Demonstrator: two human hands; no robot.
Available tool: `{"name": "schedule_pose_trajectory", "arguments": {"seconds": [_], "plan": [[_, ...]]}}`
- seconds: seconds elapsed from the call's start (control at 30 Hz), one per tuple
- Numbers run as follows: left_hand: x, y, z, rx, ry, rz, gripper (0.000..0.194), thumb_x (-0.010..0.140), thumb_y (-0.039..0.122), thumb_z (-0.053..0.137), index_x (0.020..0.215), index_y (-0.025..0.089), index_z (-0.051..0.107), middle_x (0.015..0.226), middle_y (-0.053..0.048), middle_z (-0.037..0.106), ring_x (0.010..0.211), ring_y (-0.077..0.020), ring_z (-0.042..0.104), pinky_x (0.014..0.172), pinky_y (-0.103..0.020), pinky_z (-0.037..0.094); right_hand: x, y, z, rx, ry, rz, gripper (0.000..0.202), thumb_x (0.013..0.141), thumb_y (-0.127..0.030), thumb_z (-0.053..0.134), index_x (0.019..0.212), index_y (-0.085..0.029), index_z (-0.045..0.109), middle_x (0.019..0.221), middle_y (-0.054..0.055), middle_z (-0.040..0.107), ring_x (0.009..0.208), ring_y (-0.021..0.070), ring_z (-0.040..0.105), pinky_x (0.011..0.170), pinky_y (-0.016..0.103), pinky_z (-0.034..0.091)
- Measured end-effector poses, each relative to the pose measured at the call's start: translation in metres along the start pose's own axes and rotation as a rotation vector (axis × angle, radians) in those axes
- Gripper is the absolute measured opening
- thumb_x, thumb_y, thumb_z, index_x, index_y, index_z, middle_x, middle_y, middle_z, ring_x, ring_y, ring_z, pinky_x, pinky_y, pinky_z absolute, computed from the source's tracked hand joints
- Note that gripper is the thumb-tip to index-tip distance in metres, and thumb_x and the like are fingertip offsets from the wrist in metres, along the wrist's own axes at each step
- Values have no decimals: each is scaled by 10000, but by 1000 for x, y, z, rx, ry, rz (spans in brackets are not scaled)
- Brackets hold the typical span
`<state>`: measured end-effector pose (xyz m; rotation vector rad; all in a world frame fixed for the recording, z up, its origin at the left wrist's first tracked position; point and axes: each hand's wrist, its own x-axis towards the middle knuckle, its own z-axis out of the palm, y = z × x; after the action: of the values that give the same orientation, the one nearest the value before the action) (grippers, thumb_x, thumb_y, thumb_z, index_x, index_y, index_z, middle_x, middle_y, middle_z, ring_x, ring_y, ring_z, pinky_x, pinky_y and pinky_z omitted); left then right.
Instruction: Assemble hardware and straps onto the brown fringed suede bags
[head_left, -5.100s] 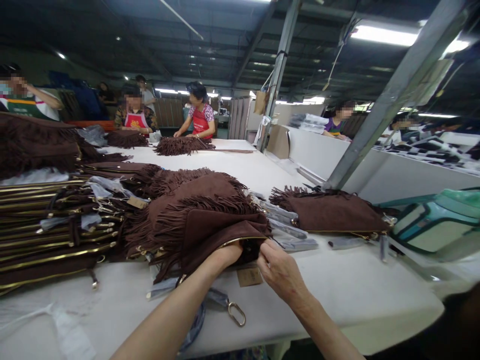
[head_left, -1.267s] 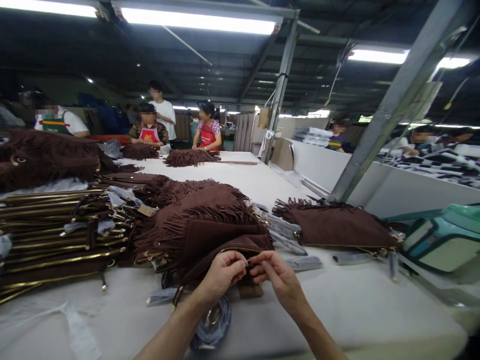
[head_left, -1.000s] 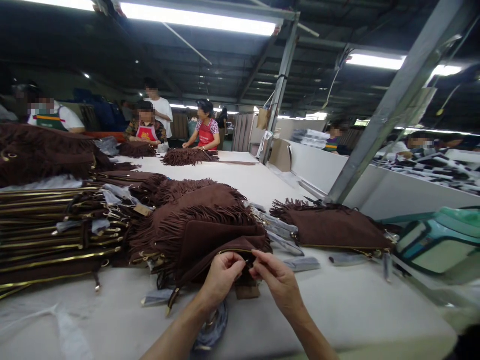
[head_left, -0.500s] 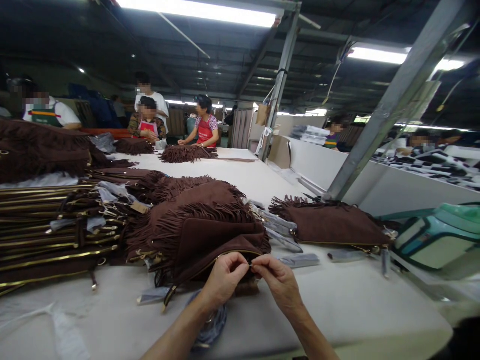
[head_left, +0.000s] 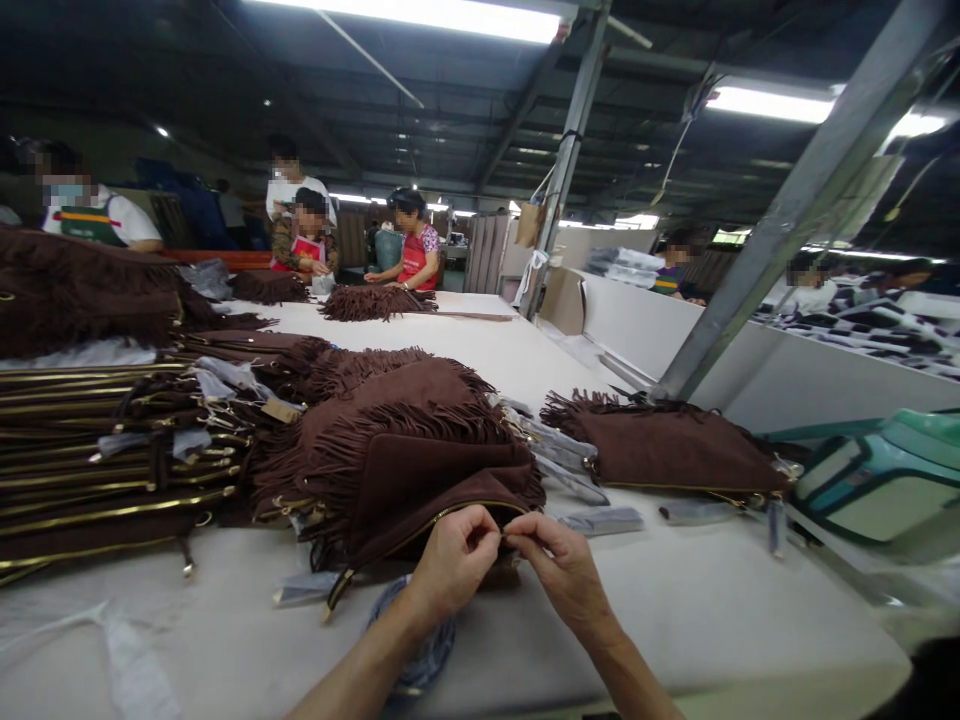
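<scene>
Fringed suede bag [head_left: 420, 470] held at its gold zip
Something too small to make out is pinched between left hand [head_left: 452, 562] and right hand [head_left: 561, 566], fingertips touching

White table [head_left: 735, 600] under brown fringed bags [head_left: 420, 450]

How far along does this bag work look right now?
Possibly finished: one fringed bag lies alone to the right. In hand: the left hand and right hand pinch together at the gold zipper edge of the brown fringed bag on the white table. Seemingly waiting: a tall stack of bags at the left.
</scene>
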<state>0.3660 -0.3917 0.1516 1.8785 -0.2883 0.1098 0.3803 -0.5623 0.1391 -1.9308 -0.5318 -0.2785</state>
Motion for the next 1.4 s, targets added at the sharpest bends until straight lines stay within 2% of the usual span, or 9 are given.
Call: {"name": "schedule_pose_trajectory", "arguments": {"seconds": [0.33,0.63,0.77,0.83,0.93,1.03,1.17,1.3,1.4], "plan": [[-4,-3,1,181,-21,-7,149,761,133,475,643,180,553,580,31,469,565,-132,417,559,-253,266,2,-4,0,-229,-118,-184,173,894,-197,513,823,-235,666,747,10,676,696,168,640,661,258,477],[-2,-5,2,174,-7,-65,205,823,142,449,750,177,637,778,-63,662,756,-214,586,735,-298,416,-7,-4,24,-333,9,-111,216,917,-230,460,871,-240,671,797,35,717,730,204,672,662,286,519],[-25,9,-22,231,-94,170,259,875,134,405,932,181,654,960,-87,685,873,-212,609,812,-297,465,-36,-29,37,-575,111,-348,343,938,-205,451,1249,-251,587,1121,96,715,961,256,680,795,345,537],[-45,6,-42,374,-95,306,312,857,103,412,1059,185,634,1069,-90,663,949,-216,603,853,-302,474,-53,-39,48,-607,7,-536,408,955,-307,470,1352,-222,504,1219,127,679,912,256,692,729,333,551],[-67,-13,-74,726,76,329,399,825,106,476,1203,180,576,1220,-122,597,1102,-277,543,959,-401,444,-69,-43,71,-680,-181,-738,590,907,-559,509,1347,-167,490,1265,159,651,682,232,677,492,324,504],[-68,-25,-93,964,133,201,319,840,134,516,1148,176,587,1185,-125,594,1078,-298,528,939,-452,439,-72,-40,91,-756,-219,-694,676,732,-594,723,1245,-193,541,1138,104,717,617,220,633,421,320,437],[-48,-16,-94,1187,-67,221,188,827,105,528,971,189,613,1044,-89,614,964,-292,541,821,-434,447,-68,-40,100,-734,-243,-505,705,495,-441,919,1077,-250,569,928,1,720,657,219,636,472,306,444],[-35,-5,-94,1249,-206,290,220,839,35,471,962,151,613,1017,-112,629,933,-259,562,783,-365,444,-72,-36,94,-764,-194,-563,569,512,-327,925,952,-258,572,820,-31,687,611,201,622,476,294,418],[-32,12,-102,1139,-139,199,210,904,70,419,896,161,608,957,-92,645,893,-232,587,745,-320,437,-79,-35,80,-707,-177,-556,459,621,-241,862,974,-268,570,847,-32,678,664,198,629,549,275,447]]}}
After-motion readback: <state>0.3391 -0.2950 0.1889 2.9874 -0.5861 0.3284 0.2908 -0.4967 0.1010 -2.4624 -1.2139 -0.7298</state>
